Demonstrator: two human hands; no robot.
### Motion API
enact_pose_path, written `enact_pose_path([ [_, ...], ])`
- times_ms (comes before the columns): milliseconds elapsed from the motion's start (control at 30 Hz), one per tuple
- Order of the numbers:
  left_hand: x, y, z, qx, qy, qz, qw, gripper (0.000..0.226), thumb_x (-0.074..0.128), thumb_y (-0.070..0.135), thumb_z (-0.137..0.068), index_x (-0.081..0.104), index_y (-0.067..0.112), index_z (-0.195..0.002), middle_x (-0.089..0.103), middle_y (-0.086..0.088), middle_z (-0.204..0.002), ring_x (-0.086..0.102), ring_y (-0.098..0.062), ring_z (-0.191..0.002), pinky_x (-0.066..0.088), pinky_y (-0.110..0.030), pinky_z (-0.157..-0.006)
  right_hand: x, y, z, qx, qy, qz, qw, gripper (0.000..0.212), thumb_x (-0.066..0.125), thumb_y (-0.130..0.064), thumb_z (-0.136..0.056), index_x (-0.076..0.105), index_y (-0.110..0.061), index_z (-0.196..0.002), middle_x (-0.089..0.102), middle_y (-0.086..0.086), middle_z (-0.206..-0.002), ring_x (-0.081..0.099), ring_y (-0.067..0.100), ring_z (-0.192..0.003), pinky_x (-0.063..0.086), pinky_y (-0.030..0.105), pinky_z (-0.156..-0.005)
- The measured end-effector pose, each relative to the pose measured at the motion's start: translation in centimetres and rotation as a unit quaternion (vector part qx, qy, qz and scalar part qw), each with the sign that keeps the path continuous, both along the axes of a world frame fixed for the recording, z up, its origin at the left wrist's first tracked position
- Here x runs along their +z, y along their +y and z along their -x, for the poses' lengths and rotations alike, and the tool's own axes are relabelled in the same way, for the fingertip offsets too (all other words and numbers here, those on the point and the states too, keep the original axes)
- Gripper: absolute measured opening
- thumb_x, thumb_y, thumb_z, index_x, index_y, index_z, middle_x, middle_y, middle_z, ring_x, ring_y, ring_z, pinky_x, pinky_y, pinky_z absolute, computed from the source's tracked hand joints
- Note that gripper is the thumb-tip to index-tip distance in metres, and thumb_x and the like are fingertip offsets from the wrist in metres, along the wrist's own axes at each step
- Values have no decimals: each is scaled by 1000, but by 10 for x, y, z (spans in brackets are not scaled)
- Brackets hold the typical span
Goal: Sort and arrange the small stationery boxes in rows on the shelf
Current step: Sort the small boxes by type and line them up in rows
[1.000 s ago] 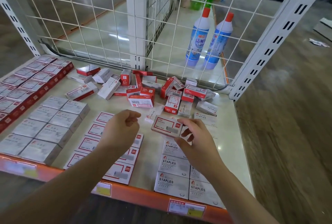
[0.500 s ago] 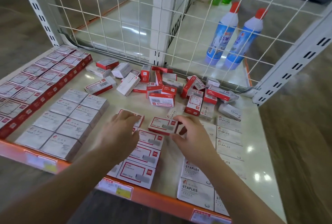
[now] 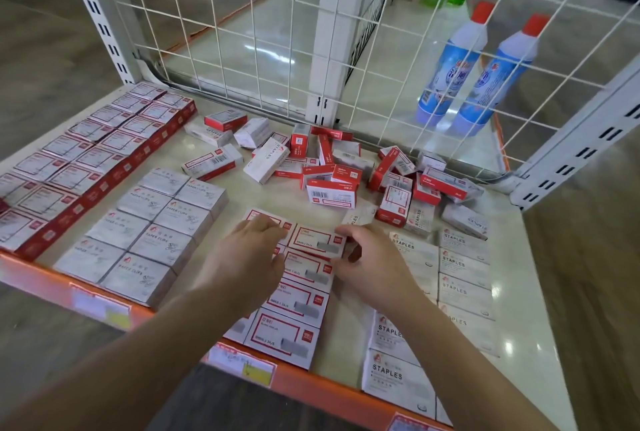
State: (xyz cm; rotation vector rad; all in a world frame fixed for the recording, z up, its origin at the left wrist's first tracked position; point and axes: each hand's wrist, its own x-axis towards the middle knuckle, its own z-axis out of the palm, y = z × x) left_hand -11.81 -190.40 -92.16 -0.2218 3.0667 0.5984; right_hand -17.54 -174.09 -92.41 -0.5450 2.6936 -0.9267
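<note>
A red-and-white staple box [image 3: 317, 240] lies flat at the far end of the right column of red-framed boxes [image 3: 294, 306] in the middle of the shelf. My right hand [image 3: 372, 266] pinches its right end with curled fingers. My left hand [image 3: 247, 259] rests over the left column, fingertips on the far box [image 3: 268, 219]. A loose heap of mixed red and white boxes [image 3: 332, 174] lies further back. White paper-clip boxes [image 3: 149, 230] form rows to the left, red-sided boxes [image 3: 86, 157] fill the far left, and white STAPLES boxes [image 3: 464, 268] line the right.
A white wire grid [image 3: 263, 32] closes the shelf's back, with slotted uprights [image 3: 100, 22] at the corners. Two blue bottles [image 3: 474, 70] stand behind the grid. The orange front lip [image 3: 62, 292] carries price tags. Bare shelf surface [image 3: 540, 344] shows at the right.
My right hand has brought the red-and-white box down from the air onto the shelf at the far end of the right column. My left hand moved forward onto the left column.
</note>
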Motion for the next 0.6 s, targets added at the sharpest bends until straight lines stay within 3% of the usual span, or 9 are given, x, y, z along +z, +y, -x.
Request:
enact_pose_path([
  [300, 2, 2, -2, -31, -3, 22, 999, 44, 40, 26, -98, 34, 37, -140, 37, 12, -138, 33, -10, -127, 42, -20, -92, -6, 0, -3, 26, 31, -24, 999, 49, 53, -22, -88, 45, -18, -136, 43, -4, -120, 44, 9, -109, 30, 13, -88],
  [533, 2, 2, -2, -36, -16, 24, 999, 42, 42, 26, -97, 38, 38, -138, 37, 10, -136, 33, -13, -127, 45, -24, -93, -6, 3, -4, 25, 48, -11, 998, 47, 53, -18, -88, 46, -17, -135, 43, -6, -124, 40, 1, -101, 24, -5, -73],
  [600, 2, 2, -1, -35, -16, 26, 999, 42, 42, 27, -97, 38, 38, -138, 37, 11, -136, 34, -12, -126, 45, -24, -92, -5, 3, -3, 19, 46, -5, 999, 47, 54, -15, -87, 48, -17, -134, 45, -5, -124, 43, 3, -102, 26, -5, -72],
])
